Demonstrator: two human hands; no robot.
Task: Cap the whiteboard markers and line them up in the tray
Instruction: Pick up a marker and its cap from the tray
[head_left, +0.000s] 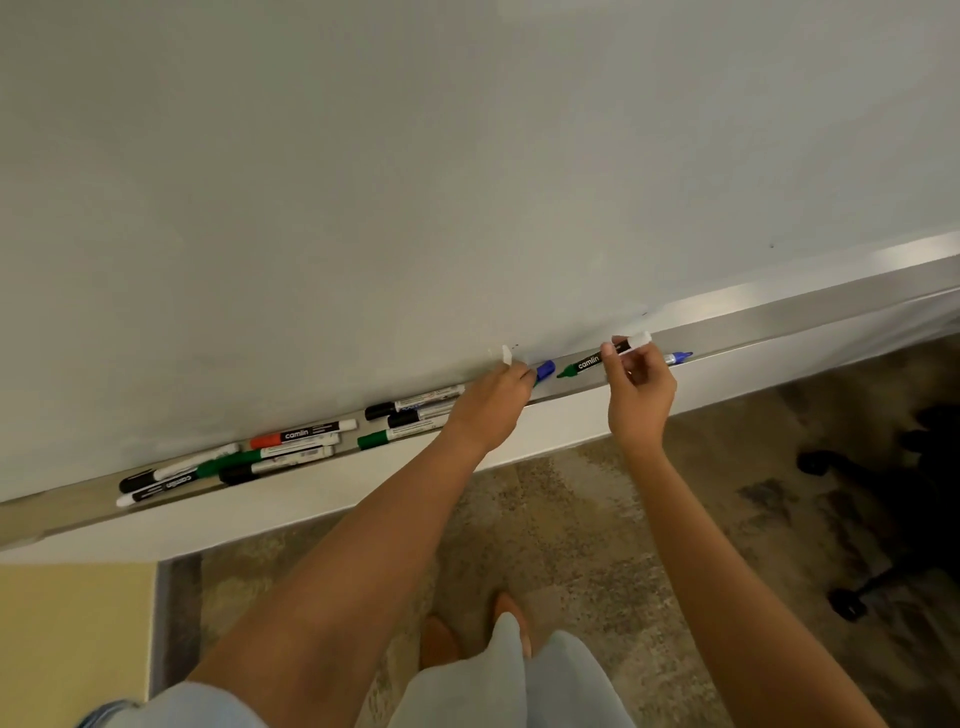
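My right hand (641, 397) pinches an uncapped green marker (597, 358) near its white rear end. The marker is held just above the tray (769, 325), its green tip pointing left. My left hand (493, 402) is closed at the tray's back wall. The white end of a marker (506, 356) sticks up out of its fingers. A blue cap (545, 370) shows just right of the fingertips, and I cannot tell whether it belongs to the held marker. An uncapped blue marker (678, 357) lies in the tray behind my right hand.
Several capped markers lie jumbled in the tray to the left: black and green ones (410, 415), an orange one (301, 434), and more green and black ones (208, 470). Whiteboard (415, 182) above. Carpet floor and a dark chair base (893, 499) lie below right.
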